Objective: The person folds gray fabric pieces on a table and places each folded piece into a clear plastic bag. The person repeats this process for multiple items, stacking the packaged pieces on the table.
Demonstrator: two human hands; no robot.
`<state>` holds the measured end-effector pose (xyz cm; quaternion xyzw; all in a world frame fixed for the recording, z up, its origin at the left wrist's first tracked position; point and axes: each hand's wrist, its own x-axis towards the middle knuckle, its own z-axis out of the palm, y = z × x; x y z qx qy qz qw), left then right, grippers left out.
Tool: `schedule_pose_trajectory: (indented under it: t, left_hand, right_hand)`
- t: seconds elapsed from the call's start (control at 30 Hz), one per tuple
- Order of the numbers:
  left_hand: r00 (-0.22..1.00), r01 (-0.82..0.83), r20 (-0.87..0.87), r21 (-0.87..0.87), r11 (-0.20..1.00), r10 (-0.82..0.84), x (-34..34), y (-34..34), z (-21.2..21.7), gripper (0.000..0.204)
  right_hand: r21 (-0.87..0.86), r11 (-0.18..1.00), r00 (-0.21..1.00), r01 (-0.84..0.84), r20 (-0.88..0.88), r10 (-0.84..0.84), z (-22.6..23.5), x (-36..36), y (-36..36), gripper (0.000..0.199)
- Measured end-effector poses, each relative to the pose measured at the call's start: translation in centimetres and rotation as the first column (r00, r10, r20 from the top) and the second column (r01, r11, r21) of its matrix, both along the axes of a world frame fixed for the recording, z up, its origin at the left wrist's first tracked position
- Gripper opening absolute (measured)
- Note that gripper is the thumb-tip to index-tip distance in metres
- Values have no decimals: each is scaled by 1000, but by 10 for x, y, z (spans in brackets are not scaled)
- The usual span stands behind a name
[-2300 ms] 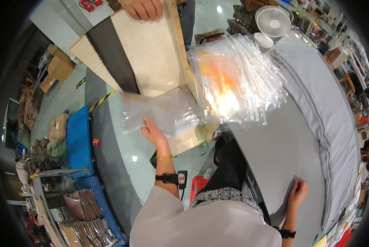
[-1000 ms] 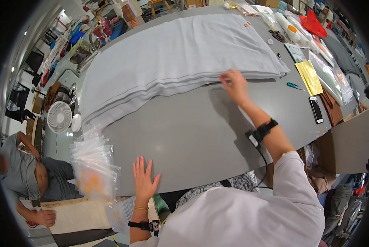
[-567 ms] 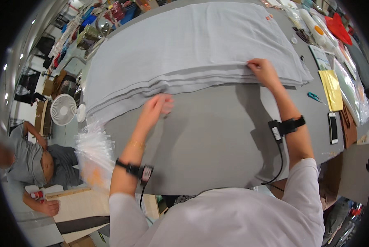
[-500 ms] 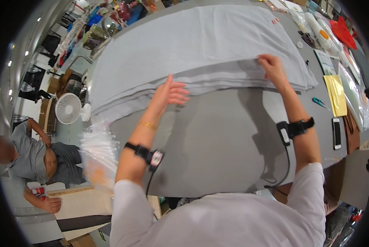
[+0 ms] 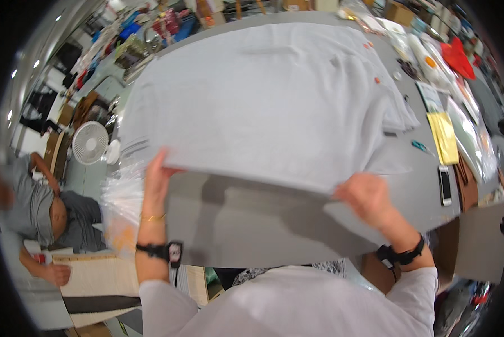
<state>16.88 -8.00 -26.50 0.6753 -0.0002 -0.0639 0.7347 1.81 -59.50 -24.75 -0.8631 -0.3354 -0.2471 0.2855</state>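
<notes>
A large sheet of light grey fabric (image 5: 246,101) covers most of the grey table, its near edge pulled toward me and raised a little off the surface. My left hand (image 5: 161,171) pinches this edge near its left end. At the right end of the same edge, my right hand (image 5: 365,195) is closed on the fabric, slightly blurred by motion. The edge runs taut between both hands and casts a shadow on the table (image 5: 240,236). Wrinkles gather on the fabric's right side, where small orange marks show. Layers beneath are mostly hidden by the sheet.
Along the right lie a teal cutter (image 5: 420,147), a phone (image 5: 444,185), a yellow packet (image 5: 443,137) and clear plastic bags (image 5: 471,132). At the left are plastic sleeves (image 5: 122,196), a white fan (image 5: 90,142) and a seated person (image 5: 32,202) in grey.
My left hand has taken hold of the fabric edge. Both hands have drawn the top sheet toward me, covering the stacked folds that showed before.
</notes>
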Motion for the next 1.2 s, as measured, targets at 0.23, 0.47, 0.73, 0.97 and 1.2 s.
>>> schedule_pose_trajectory:
  t: [0.23,0.47,0.73,0.97,1.2]
  left_hand:
    - [953,-304,-59,-111,946,299,-101,178,18,52]
    - [922,-326,-165,151,933,349,-89,287,-4,48]
    - [838,-424,541,731,535,-76,-7,119,-31,39]
    - [613,-147,384,914,377,-691,105,-131,5,28]
    - [494,-8,7,1000,3,-869,174,-193,-8,22]
  right_hand:
    - [423,828,690,-367,-473,548,-10,-89,119,23]
    - [154,830,710,536,-615,-344,-69,-16,22,29]
    - [49,768,716,638,-405,-569,-125,16,-68,22]
    - [445,526,631,725,-735,-248,-92,-74,-105,27]
    - [294,298,357,908,-915,-186,-83,-146,-105,17]
